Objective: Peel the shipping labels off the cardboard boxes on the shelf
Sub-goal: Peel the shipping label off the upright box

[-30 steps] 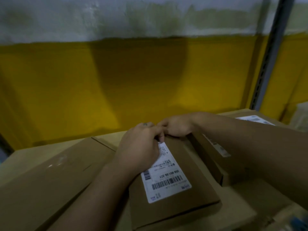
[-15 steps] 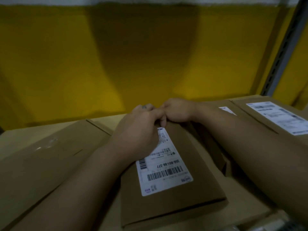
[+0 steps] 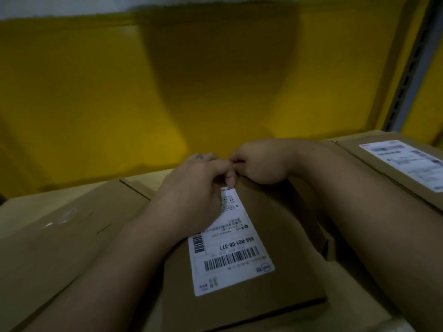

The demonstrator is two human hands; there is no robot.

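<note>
A flat cardboard box (image 3: 282,255) lies in the middle with a white shipping label (image 3: 230,255) stuck on its top. My left hand (image 3: 194,192) rests over the label's far end, its thumb pressed at the far corner. My right hand (image 3: 261,161) sits at the box's far edge, fingers curled and touching the left hand's fingertips. Whether the corner is lifted is hidden by the fingers. A second box (image 3: 374,168) at the right carries another white label (image 3: 407,161).
A large cardboard box (image 3: 60,236) lies at the left. All boxes rest on a wider cardboard surface (image 3: 148,180). A yellow wall (image 3: 96,92) stands close behind. A grey perforated shelf upright (image 3: 412,63) rises at the far right.
The camera has tilted down and drawn nearer, so the boxes look larger. Both hands stay at the label's far corner, with the left thumb now pressing lower on it.
</note>
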